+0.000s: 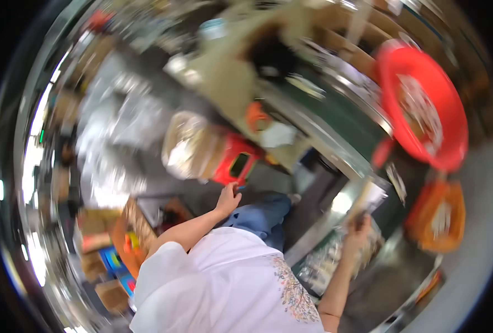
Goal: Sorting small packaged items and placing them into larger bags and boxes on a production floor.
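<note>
My left hand (pixel 228 200) is at the near edge of a red digital scale (pixel 234 161), its fingers apart and holding nothing; the fingertips seem to touch the scale's front. On top of that scale rests a clear plastic bag or tub (pixel 189 145) with tan contents, blurred. Over the work table on the right, my right hand (pixel 358 228) is closed on a pale flat thing (pixel 371 195), too smeared to name. Just beside this hand lies a heap of small clear packets (pixel 327 261).
A large red basin (pixel 388 72) and an orange basket (pixel 418 236), both with pale items, stand at the right. Large clear plastic bags (pixel 113 127) fill the left. An orange object (pixel 256 116) lies near the table edge. Cardboard boxes (pixel 113 297) are at lower left.
</note>
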{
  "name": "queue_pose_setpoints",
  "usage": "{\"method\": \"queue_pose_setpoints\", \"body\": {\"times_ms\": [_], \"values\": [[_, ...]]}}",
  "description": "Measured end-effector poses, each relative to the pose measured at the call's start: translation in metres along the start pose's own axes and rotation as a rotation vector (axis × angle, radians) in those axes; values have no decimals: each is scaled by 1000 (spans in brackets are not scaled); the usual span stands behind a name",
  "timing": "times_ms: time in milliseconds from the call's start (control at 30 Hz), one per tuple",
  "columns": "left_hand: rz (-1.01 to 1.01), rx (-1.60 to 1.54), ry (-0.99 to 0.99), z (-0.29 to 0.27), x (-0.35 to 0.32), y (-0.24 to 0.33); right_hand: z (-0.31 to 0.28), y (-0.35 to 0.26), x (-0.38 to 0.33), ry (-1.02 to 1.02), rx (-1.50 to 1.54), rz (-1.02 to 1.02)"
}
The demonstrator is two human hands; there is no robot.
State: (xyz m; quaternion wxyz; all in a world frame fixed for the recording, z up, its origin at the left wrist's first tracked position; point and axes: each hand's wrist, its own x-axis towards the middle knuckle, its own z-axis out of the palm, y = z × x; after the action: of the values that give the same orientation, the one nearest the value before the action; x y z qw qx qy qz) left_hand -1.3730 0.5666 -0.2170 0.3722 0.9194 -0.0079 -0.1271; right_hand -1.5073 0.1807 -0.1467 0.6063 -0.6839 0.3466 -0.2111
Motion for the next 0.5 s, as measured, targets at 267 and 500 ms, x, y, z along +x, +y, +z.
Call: {"method": "queue_pose_setpoints", "body": {"times_ms": [267,500], "values": [[-983,-751,877,-159,-49,-180,380,-137,-97,-1118,-379,-1109],[-1084,-1421,700,-181,22,-263,623,-89,-146,-1570,-625,-2020]]}}
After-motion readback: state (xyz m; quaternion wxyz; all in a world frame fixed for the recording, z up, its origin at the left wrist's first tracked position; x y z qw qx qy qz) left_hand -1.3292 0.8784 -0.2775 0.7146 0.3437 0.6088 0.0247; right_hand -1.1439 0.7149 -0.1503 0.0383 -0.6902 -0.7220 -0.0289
